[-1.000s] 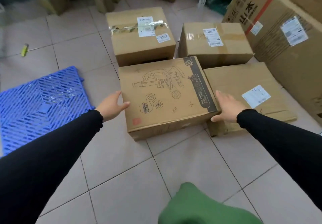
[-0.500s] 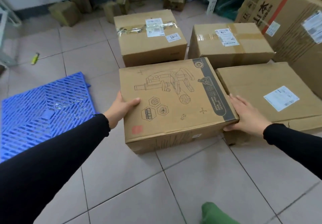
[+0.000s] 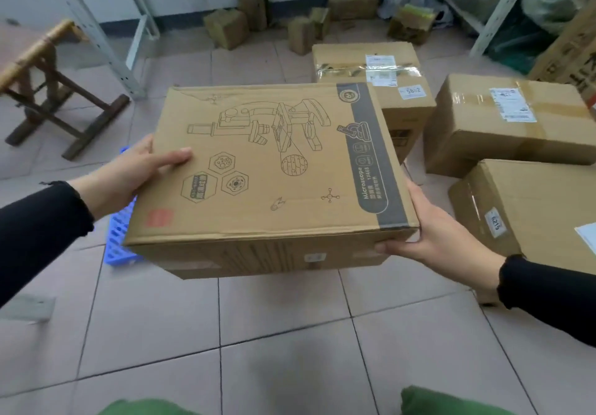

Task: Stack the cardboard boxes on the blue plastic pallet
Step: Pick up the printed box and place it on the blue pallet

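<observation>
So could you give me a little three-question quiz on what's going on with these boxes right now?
1. True or false: the microscope box rests on the floor.
2. Which hands hold it? A) left hand only B) right hand only C) both
3. Fill in: the bit of blue pallet in view peeks out beneath the box's ____ edge.

Key: 1 false, it is lifted; 2 C; 3 left.

Pale tiled floor [image 3: 277, 334]. Directly on it: blue pallet [image 3: 121, 234], mostly hidden; three taped cardboard boxes [image 3: 503, 124] at right; small brown parcels [image 3: 225, 27] along the far wall; wooden stool [image 3: 42, 92] at left.
</observation>
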A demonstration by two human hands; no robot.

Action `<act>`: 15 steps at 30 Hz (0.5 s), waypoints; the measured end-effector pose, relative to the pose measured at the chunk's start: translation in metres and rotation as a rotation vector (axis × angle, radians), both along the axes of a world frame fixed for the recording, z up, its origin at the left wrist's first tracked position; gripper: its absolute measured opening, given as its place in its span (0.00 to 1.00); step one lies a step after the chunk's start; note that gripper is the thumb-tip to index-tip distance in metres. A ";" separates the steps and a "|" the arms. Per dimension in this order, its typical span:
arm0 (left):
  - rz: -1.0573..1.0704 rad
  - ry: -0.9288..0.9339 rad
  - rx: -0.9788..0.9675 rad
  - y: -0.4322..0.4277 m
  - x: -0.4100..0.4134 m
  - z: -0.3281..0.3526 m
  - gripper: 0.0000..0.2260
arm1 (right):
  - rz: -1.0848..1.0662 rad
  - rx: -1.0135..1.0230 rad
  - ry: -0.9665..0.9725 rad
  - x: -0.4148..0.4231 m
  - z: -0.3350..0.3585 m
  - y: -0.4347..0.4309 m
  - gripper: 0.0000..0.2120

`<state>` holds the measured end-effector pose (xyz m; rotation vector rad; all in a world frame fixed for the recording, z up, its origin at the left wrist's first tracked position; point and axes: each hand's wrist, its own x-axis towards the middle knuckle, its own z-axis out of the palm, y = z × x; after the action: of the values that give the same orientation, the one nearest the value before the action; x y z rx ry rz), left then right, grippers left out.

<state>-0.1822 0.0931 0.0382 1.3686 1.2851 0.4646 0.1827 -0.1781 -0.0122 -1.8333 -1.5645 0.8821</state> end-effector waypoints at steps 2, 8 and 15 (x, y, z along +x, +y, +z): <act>0.089 0.074 0.027 0.021 -0.033 0.019 0.23 | 0.038 0.046 0.032 -0.023 0.013 0.033 0.54; 0.267 0.092 0.075 0.075 -0.114 0.054 0.32 | 0.122 0.118 0.101 -0.089 0.031 0.148 0.54; 0.238 0.184 0.011 0.121 -0.179 0.036 0.19 | 0.150 0.095 0.193 -0.156 0.000 0.238 0.50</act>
<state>-0.3608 0.2137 0.0745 1.2954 1.6089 0.5175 0.0263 0.0595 -0.0118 -1.5322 -1.6078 1.0027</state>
